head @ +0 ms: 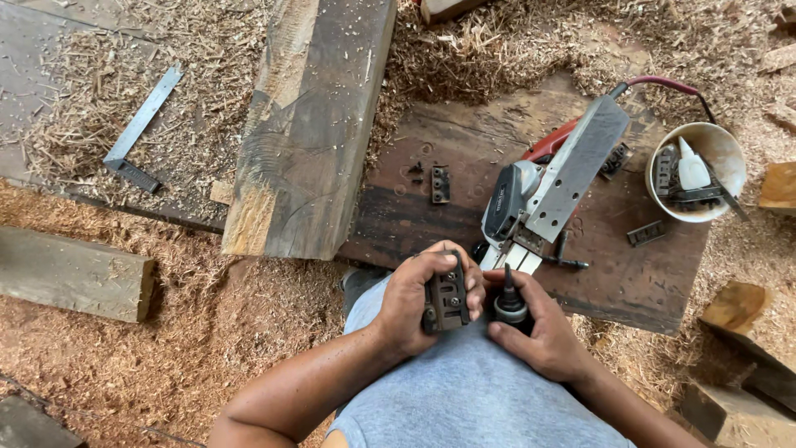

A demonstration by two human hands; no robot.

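My left hand (419,303) grips a small dark metal blade-holder plate (448,299) with slots, held over my lap. My right hand (539,332) is closed around a screwdriver handle (508,305), its dark tip pointing up beside the plate. Just beyond my hands an electric hand planer (551,187) lies upside down on a dark wooden board (464,149), its grey metal sole facing up and a red cord leading off to the right.
A thick timber beam (311,124) runs up the middle. A steel try square (137,133) lies at left among shavings. A white bowl (705,137) holds metal parts at right. Small metal pieces (439,184) and a hex key (568,259) rest on the board. Wood offcuts surround.
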